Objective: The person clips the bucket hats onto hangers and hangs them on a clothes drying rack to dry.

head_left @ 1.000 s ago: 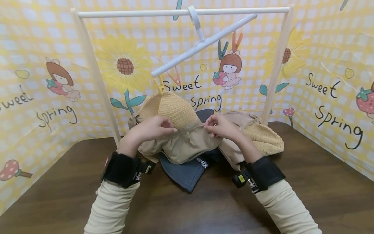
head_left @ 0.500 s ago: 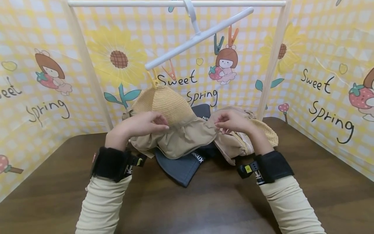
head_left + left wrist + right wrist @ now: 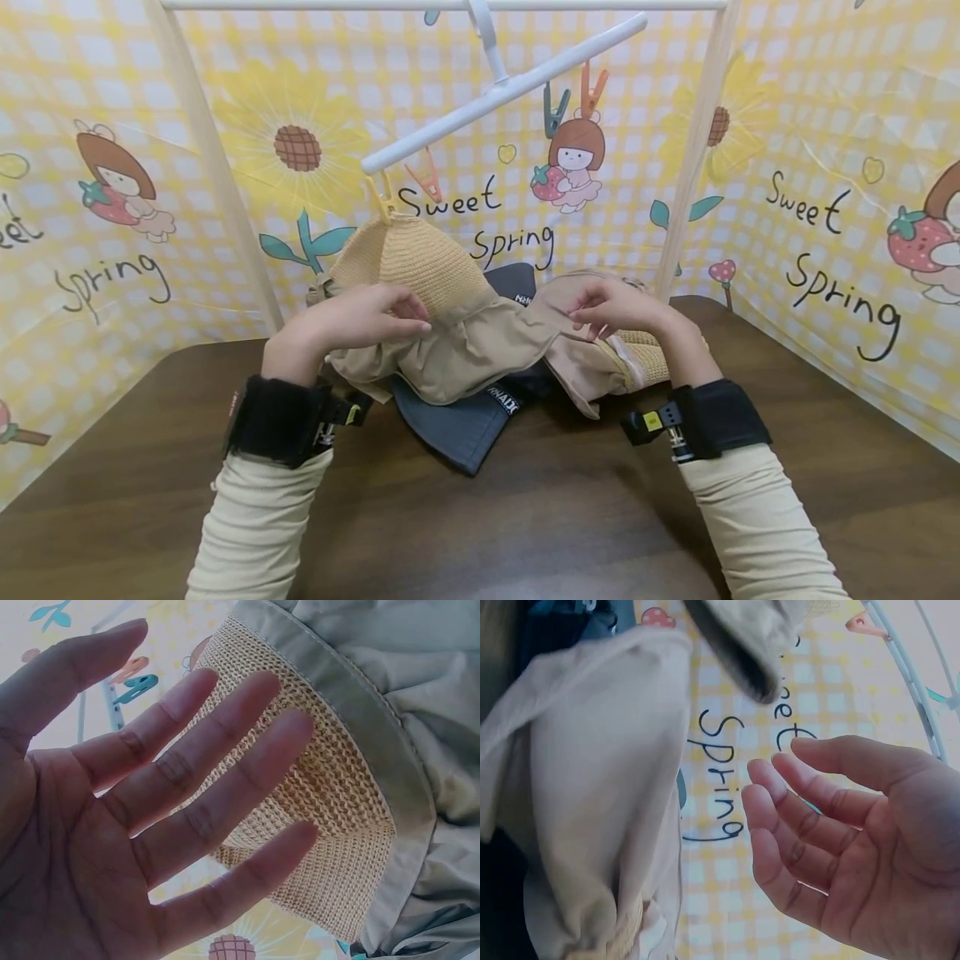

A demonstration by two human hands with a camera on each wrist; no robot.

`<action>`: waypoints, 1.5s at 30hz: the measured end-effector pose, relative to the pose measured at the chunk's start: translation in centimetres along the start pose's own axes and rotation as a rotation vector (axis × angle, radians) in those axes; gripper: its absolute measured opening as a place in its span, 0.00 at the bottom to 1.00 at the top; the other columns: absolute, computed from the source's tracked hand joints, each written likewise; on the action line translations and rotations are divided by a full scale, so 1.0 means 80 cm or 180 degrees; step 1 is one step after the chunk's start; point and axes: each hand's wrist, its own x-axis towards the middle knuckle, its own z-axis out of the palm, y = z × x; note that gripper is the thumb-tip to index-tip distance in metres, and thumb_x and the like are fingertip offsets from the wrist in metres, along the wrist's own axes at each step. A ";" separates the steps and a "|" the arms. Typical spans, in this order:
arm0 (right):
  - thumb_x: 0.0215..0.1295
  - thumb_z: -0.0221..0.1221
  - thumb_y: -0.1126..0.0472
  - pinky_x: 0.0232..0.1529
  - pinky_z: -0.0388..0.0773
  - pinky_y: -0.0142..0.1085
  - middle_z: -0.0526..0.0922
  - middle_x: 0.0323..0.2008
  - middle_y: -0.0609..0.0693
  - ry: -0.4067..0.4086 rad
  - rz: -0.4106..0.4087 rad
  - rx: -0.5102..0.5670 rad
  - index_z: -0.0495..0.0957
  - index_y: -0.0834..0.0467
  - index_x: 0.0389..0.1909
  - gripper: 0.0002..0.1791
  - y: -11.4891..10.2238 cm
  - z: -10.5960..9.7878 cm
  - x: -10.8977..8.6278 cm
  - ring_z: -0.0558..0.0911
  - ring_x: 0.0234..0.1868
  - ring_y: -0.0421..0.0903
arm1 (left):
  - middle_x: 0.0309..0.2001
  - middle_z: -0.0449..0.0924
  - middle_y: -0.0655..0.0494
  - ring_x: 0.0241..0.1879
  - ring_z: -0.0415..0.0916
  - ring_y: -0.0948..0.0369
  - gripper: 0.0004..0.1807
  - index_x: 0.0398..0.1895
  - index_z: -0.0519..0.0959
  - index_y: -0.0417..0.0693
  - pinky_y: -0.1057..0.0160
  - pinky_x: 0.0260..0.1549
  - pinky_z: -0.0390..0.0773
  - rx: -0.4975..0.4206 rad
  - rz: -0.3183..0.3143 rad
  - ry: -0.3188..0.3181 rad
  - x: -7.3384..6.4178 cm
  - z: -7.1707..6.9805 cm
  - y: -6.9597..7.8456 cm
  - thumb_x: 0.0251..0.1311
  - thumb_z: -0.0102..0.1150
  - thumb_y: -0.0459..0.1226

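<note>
Woven hat (image 3: 452,307) hangs crown up; its long axis slants down rightward.

In the head view, the left forearm (image 3: 258,525), sleeved, rises from seven o'clock and the right forearm (image 3: 761,521), also sleeved, from five o'clock. Both wrists bend inward: the left hand (image 3: 367,315) extends toward three o'clock, the right hand (image 3: 615,307) toward nine, the two well apart. In the left wrist view, the left fingers (image 3: 240,780) fan out toward two o'clock, nearly straight, the left thumb (image 3: 82,664) spread away. In the right wrist view, the right fingers (image 3: 810,821) curl loosely toward ten o'clock, the right thumb (image 3: 855,761) near them.
</note>
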 end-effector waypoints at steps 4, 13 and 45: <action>0.72 0.53 0.64 0.34 0.80 0.37 0.82 0.37 0.59 0.0005 0.0058 -0.0035 0.73 0.72 0.49 0.14 0.008 -0.006 -0.005 0.81 0.29 0.44 | 0.48 0.81 0.47 0.51 0.75 0.50 0.16 0.50 0.77 0.37 0.49 0.51 0.72 -0.0009 -0.0018 -0.0002 -0.002 -0.002 0.001 0.69 0.54 0.41; 0.72 0.52 0.65 0.33 0.80 0.37 0.82 0.39 0.61 -0.0037 0.0169 0.0004 0.72 0.75 0.52 0.16 0.022 -0.017 -0.007 0.81 0.28 0.43 | 0.49 0.81 0.46 0.52 0.75 0.49 0.17 0.51 0.76 0.36 0.48 0.50 0.72 -0.0048 -0.0044 0.0017 -0.006 -0.004 0.003 0.69 0.55 0.42; 0.73 0.51 0.64 0.35 0.81 0.40 0.82 0.39 0.62 0.0099 0.0400 -0.0263 0.70 0.77 0.52 0.17 0.065 -0.048 -0.028 0.82 0.30 0.45 | 0.51 0.80 0.45 0.53 0.75 0.48 0.19 0.54 0.75 0.36 0.47 0.51 0.71 0.0051 -0.0051 -0.0049 -0.007 -0.006 0.000 0.70 0.55 0.42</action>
